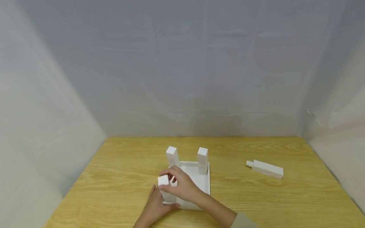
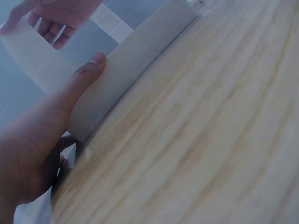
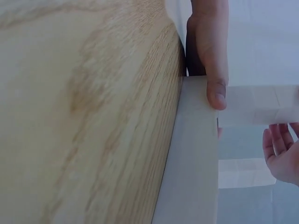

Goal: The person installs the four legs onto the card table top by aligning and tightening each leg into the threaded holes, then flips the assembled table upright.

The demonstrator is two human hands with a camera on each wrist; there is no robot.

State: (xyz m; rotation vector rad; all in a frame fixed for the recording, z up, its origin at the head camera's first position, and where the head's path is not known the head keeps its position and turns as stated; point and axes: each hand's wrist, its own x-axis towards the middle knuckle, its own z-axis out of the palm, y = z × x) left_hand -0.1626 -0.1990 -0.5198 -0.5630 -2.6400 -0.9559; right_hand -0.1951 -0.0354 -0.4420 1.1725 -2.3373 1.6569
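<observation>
A white square board [image 1: 203, 186] with a raised rim lies on the table, white square legs standing up from it. At its near left corner my left hand [image 1: 155, 204] grips the board, the thumb along the front side in the left wrist view; its other fingers are partly hidden behind the corner. My right hand [image 1: 185, 186] holds the near left leg [image 1: 169, 196] close to its top, between thumb and fingers. That leg [image 3: 257, 102] stands upright on the board. Two more legs, the far left leg [image 1: 172, 155] and the far right leg [image 1: 202, 158], also stand upright.
On the right of the wood-grain table [image 1: 299, 202] lies a loose white leg [image 1: 268, 168], its narrow stepped end [image 1: 249, 163] pointing left. Pale sheeting [image 1: 199, 79] hangs behind the table and along both sides.
</observation>
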